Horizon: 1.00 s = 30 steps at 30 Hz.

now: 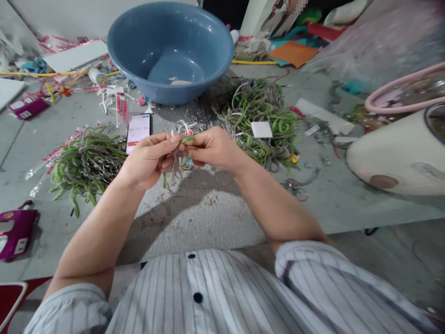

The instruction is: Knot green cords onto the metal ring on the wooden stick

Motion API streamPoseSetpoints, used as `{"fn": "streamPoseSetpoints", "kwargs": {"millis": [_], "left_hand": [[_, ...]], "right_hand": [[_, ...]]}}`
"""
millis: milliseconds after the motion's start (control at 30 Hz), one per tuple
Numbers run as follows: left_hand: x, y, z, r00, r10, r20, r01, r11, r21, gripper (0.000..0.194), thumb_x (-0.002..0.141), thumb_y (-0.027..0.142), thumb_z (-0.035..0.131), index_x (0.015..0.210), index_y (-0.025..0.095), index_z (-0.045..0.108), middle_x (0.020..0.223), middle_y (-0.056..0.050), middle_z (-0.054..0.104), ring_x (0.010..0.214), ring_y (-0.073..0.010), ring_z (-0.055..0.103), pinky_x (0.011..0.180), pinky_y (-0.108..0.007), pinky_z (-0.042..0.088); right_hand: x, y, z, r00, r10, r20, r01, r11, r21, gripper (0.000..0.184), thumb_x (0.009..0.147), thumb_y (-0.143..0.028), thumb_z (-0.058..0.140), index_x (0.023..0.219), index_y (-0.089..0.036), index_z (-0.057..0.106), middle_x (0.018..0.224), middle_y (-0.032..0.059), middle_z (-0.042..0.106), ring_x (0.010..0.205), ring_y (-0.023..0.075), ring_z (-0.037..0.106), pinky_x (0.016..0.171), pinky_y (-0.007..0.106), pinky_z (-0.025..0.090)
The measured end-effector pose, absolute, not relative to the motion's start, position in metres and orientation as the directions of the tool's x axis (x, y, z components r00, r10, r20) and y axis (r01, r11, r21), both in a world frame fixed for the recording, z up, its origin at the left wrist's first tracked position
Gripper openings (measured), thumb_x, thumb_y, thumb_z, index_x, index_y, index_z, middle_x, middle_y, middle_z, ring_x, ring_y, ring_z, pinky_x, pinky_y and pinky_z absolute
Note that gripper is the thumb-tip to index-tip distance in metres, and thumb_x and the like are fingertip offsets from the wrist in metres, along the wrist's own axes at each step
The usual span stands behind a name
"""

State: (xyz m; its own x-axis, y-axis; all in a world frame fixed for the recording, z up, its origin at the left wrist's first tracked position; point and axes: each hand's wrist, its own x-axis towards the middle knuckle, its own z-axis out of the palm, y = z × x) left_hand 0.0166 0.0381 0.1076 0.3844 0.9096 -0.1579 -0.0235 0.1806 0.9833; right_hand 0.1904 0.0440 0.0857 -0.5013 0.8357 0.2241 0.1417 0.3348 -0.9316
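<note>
My left hand (148,157) and my right hand (213,148) meet over the middle of the table, fingertips pinched together. Between them is a short green and grey fuzzy cord (187,139), with grey and green ends dangling below the left fingers. Just behind the fingers show thin white loops and a small pink bit, partly hidden. Left of my left hand lies a heap of green and grey cords with metal chain (92,155). A larger tangle of similar cords (278,118) sits beyond my right hand, a white square piece (262,130) on top.
A blue basin (170,95) stands at the back. A phone (139,127) showing a timer lies near my left hand. Purple boxes (28,107) are at the left, a cream rounded appliance (396,153) at the right. Plastic scraps and an orange sheet (295,53) litter the back.
</note>
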Motion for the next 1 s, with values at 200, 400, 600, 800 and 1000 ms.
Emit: {"fn": "streamPoseSetpoints", "kwargs": {"millis": [200, 400, 600, 800, 1000], "left_hand": [[0.018, 0.035, 0.108, 0.437, 0.881, -0.182, -0.172, 0.28, 0.944, 0.022, 0.077, 0.027, 0.069, 0.063, 0.015, 0.058, 0.055, 0.003, 0.047, 0.038, -0.0017, 0.035, 0.037, -0.016, 0.022], [0.024, 0.032, 0.107, 0.389, 0.911, -0.135, -0.266, 0.251, 0.931, 0.025, 0.081, 0.023, 0.067, 0.06, 0.015, 0.055, 0.054, 0.003, 0.051, 0.037, -0.0011, 0.037, 0.036, -0.014, 0.024], [0.03, 0.033, 0.101, 0.246, 0.964, -0.102, -0.271, 0.17, 0.947, 0.028, 0.084, 0.027, 0.067, 0.064, 0.017, 0.05, 0.051, 0.007, 0.043, 0.035, -0.0017, 0.034, 0.035, -0.015, 0.023], [0.025, 0.035, 0.106, 0.252, 0.959, -0.128, -0.241, 0.191, 0.952, 0.03, 0.085, 0.025, 0.064, 0.061, 0.017, 0.048, 0.05, 0.006, 0.042, 0.035, -0.0025, 0.035, 0.035, -0.016, 0.023], [0.022, 0.037, 0.105, 0.244, 0.968, -0.063, -0.171, 0.107, 0.98, 0.02, 0.08, 0.022, 0.067, 0.063, 0.017, 0.057, 0.054, 0.005, 0.047, 0.037, -0.0022, 0.034, 0.035, -0.017, 0.021]], "right_hand": [[0.189, 0.046, 0.084, -0.546, 0.83, 0.112, 0.011, 0.141, -0.99, 0.04, 0.069, -0.054, 0.075, 0.066, -0.015, 0.065, 0.043, -0.0064, 0.054, 0.036, 0.0049, 0.048, 0.033, 0.016, 0.035], [0.184, 0.047, 0.08, -0.543, 0.839, 0.034, -0.09, -0.018, -0.996, 0.034, 0.065, -0.046, 0.079, 0.068, -0.014, 0.067, 0.041, -0.0069, 0.056, 0.031, 0.0038, 0.045, 0.03, 0.014, 0.031], [0.168, 0.04, 0.073, -0.48, 0.874, 0.074, -0.23, -0.044, -0.972, 0.036, 0.064, -0.048, 0.079, 0.072, -0.016, 0.067, 0.053, -0.0054, 0.062, 0.035, 0.003, 0.045, 0.029, 0.015, 0.026], [0.172, 0.04, 0.076, -0.467, 0.873, 0.14, -0.146, 0.08, -0.986, 0.042, 0.078, -0.056, 0.063, 0.061, -0.018, 0.059, 0.051, -0.0026, 0.061, 0.037, 0.0049, 0.045, 0.036, 0.018, 0.036], [0.181, 0.042, 0.084, -0.333, 0.922, 0.196, 0.126, 0.249, -0.96, 0.036, 0.081, -0.045, 0.064, 0.058, -0.017, 0.058, 0.045, -0.0053, 0.056, 0.037, 0.0037, 0.042, 0.039, 0.018, 0.033]]}}
